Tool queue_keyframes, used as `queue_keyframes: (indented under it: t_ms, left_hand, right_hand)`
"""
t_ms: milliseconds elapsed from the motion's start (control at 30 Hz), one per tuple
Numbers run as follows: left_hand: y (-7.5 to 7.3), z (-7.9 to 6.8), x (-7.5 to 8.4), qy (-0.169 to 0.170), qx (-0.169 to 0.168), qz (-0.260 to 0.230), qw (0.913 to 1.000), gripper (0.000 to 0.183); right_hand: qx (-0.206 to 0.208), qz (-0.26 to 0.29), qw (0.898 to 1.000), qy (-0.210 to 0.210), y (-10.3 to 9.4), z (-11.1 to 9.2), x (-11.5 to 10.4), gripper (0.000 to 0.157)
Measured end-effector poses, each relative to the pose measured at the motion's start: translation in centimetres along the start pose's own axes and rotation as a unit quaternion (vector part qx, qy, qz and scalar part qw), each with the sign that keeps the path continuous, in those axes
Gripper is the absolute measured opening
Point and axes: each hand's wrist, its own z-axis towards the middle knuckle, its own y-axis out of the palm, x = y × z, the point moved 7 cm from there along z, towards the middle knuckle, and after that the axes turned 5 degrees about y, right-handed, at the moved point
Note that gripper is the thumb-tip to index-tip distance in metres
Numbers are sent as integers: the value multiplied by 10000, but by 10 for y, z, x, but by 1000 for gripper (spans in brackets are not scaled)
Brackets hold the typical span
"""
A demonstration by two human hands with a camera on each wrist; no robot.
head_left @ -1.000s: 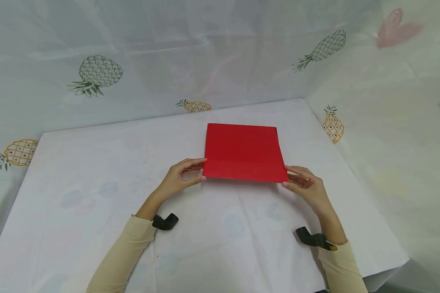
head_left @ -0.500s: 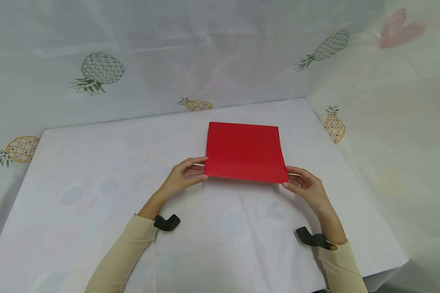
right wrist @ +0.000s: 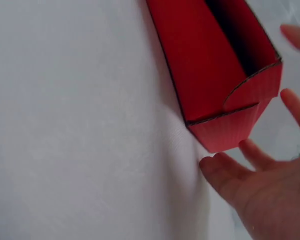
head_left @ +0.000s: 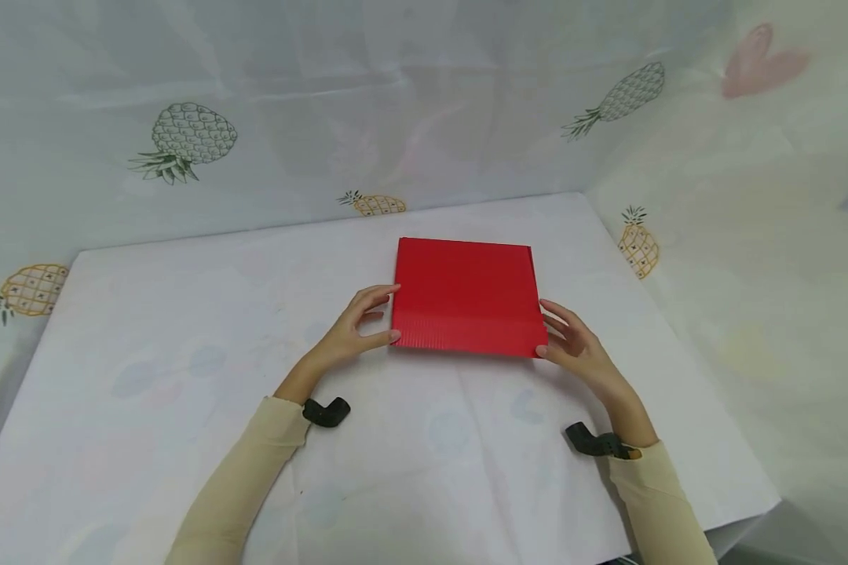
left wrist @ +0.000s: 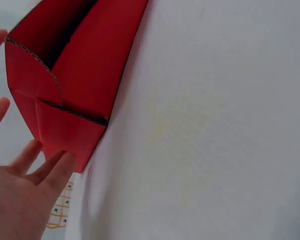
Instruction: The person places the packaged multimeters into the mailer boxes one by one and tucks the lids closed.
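Note:
A red cardboard box (head_left: 466, 294) lies on the white-covered table, its lid over the top. In the left wrist view a gap shows between the lid's front flap and the box's front wall (left wrist: 102, 60), and a curved side tab (left wrist: 34, 75) sits at that end. My left hand (head_left: 346, 333) is at the left side, fingers nearly straight and touching or close to the end wall, thumb by the front corner. My right hand (head_left: 575, 345) is spread at the right end. In the right wrist view its thumb stands apart from the curved tab (right wrist: 255, 87).
The table (head_left: 184, 337) carries a pale patterned white cover. Behind it and to the right hangs a curtain (head_left: 466, 118) printed with pineapples and a heart. Each wrist bears a black camera mount, one on the left wrist (head_left: 327, 412) and one on the right (head_left: 597, 441).
Both hands have spread their fingers wider, the fingers sliding farther back along the box's sides. The right hand has shifted slightly left. Ridges now show along the lid's front strip.

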Motion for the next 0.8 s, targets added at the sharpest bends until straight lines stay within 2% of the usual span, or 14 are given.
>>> queue_keyframes:
  t_ms: [167,300,567,733,800]
  left_hand:
    - [5,5,-8,14,-384,-238,9990,73]
    - [2,4,-17,38,-410,-297,9987,75]
    - [-1,4,-52,177,-416,-356,9983,81]
    - [0,3,-59,212,-384,-343,9985,80]
    - [2,3,-54,180,-349,-328,9987,80]
  right_hand:
    - [-532,330,9978,-201,4,11,6,72]
    - [-762,493,9946,-509,7,14,12,71]
    - [-638,333,9959,-545,6,14,21,76]
    - [-635,325,9960,-545,5,14,21,78]
    - [-613,284,9961,-566,5,15,23,79]
